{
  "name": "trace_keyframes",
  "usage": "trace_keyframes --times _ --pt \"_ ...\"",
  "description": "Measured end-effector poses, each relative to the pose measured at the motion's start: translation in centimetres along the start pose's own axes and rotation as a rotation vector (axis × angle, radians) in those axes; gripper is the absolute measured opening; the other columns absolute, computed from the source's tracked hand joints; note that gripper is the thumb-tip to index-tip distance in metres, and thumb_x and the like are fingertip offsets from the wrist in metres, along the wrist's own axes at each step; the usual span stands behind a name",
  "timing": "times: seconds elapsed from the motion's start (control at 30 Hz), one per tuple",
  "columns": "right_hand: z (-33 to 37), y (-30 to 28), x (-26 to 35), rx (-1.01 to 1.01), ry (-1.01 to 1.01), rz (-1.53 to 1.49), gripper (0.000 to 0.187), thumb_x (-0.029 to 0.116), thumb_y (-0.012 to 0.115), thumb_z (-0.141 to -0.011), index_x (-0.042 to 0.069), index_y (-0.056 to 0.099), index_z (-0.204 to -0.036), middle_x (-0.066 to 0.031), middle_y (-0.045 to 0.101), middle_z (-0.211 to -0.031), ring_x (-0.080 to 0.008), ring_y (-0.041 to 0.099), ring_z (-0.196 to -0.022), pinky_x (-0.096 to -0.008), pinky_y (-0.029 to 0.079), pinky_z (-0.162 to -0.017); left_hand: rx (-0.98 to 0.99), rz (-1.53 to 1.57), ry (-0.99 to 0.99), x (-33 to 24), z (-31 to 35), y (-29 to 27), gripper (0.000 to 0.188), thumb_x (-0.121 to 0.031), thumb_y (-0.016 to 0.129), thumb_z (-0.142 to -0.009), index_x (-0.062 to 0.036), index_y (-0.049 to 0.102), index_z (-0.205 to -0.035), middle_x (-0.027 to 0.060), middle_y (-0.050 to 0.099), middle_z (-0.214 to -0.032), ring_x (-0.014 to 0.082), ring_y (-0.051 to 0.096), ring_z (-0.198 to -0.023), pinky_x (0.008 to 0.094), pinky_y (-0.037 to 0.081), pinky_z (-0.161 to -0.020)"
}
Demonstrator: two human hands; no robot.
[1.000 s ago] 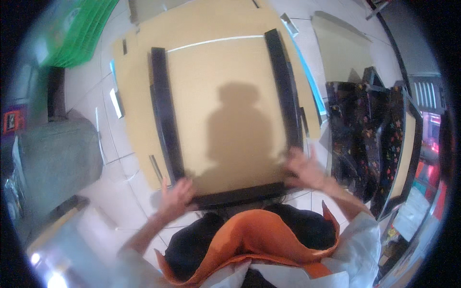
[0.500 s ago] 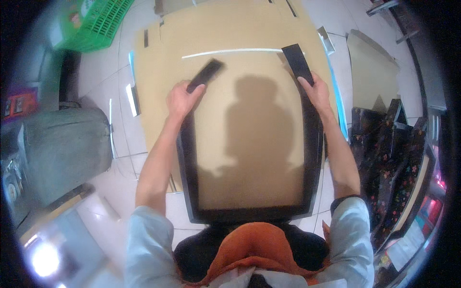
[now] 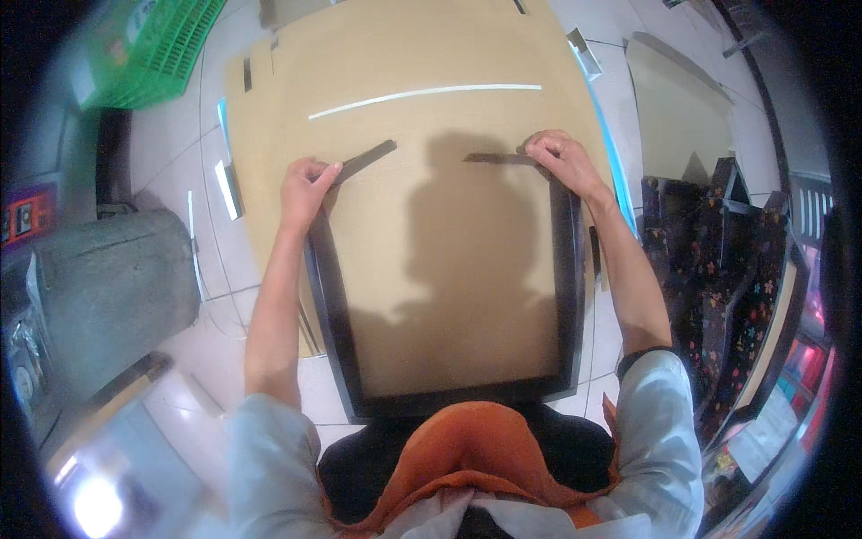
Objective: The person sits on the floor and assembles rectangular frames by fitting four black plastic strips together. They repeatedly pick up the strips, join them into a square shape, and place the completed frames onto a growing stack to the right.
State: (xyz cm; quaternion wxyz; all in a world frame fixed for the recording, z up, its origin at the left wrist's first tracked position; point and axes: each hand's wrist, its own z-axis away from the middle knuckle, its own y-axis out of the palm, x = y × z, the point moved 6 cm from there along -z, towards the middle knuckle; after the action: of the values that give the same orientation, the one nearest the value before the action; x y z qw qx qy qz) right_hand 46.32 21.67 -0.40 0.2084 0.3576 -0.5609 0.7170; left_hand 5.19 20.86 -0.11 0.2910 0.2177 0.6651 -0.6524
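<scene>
A black U-shaped frame [image 3: 462, 393] lies on a large tan board [image 3: 440, 45], with its closed side nearest me and its two long sides pointing away. At the far end of its left side, my left hand [image 3: 305, 190] pinches a short dark strip [image 3: 366, 160] that slants inward. By the far end of the right side, my right hand [image 3: 566, 163] has its fingers closed on another short dark strip [image 3: 494, 159], which points left. A gap separates the strips' inner ends. Beyond both hands a thin white strip [image 3: 426, 99] lies across the board. My shadow falls inside the frame.
A green basket [image 3: 162, 58] stands at the far left, above a grey padded block [image 3: 117, 278]. On the right are a loose tan panel [image 3: 678, 112] and dark flower-patterned pieces [image 3: 700, 260]. Pale floor tiles [image 3: 171, 148] surround the board.
Both strips, seen broad side before, now look narrow and edge-on. The right strip has swung to point left, and my hands are nearer the far ends of the frame's sides.
</scene>
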Motion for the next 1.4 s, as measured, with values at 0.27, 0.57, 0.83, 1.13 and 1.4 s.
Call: trace_keyframes --times 0.27,0.57,0.83,1.13,1.4 --pt "0.3 0.2 -1.1 -0.265 0.124 0.119 0.040 0.032 0.066 -0.074 0.004 0.057 -0.101 -0.0186 0.041 -0.128 -0.0310 0.035 -0.122 -0.0373 0.031 -0.099 0.328 0.088 -0.330 -0.1 1.2 0.5 0.041 -0.035 0.073 -0.069 0.0035 0.060 -0.077 0.0150 0.061 -0.090 0.0175 0.056 -0.074 0.0293 0.045 -0.066" --pt "0.8 -0.7 -1.2 -0.424 0.163 0.037 0.084 0.031 0.073 -0.066 -0.004 0.029 -0.130 -0.0241 0.026 -0.137 -0.0326 0.026 -0.129 -0.0383 0.024 -0.105 0.269 0.072 -0.336 0.8 -0.5 0.4 0.089 -0.030 0.080 -0.062 0.0101 0.031 -0.124 0.0243 0.046 -0.115 0.0243 0.053 -0.099 0.0323 0.044 -0.085" --pt "1.1 -0.7 -1.6 -0.461 0.220 -0.013 0.092 0.029 0.074 -0.067 -0.007 0.020 -0.132 -0.0261 0.030 -0.132 -0.0343 0.032 -0.124 -0.0378 0.028 -0.103 0.109 0.205 -0.258 1.0 0.6 0.2 0.073 -0.027 0.080 -0.060 0.0082 0.042 -0.112 0.0227 0.052 -0.108 0.0285 0.054 -0.097 0.0353 0.044 -0.084" --pt "3.9 -1.9 -1.7 -0.623 0.068 -0.410 0.037 0.029 0.049 -0.089 -0.007 0.057 -0.097 -0.0146 0.056 -0.108 -0.0259 0.050 -0.104 -0.0343 0.033 -0.097 -0.172 0.132 0.131 -0.3 3.9 -1.3 0.023 -0.006 0.061 -0.078 -0.0001 0.056 -0.099 0.0115 0.057 -0.108 0.0234 0.052 -0.102 0.0333 0.039 -0.090" --pt "6.1 -1.3 -0.9 -0.251 -0.015 -0.182 0.028 0.031 0.049 -0.088 0.010 0.059 -0.103 -0.0080 0.052 -0.120 -0.0241 0.037 -0.122 -0.0413 0.024 -0.103 0.229 0.220 0.277 0.0 6.2 -1.9 0.049 0.015 0.033 -0.074 -0.0043 0.056 -0.113 0.0116 0.046 -0.129 0.0272 0.032 -0.128 0.0375 0.020 -0.107"
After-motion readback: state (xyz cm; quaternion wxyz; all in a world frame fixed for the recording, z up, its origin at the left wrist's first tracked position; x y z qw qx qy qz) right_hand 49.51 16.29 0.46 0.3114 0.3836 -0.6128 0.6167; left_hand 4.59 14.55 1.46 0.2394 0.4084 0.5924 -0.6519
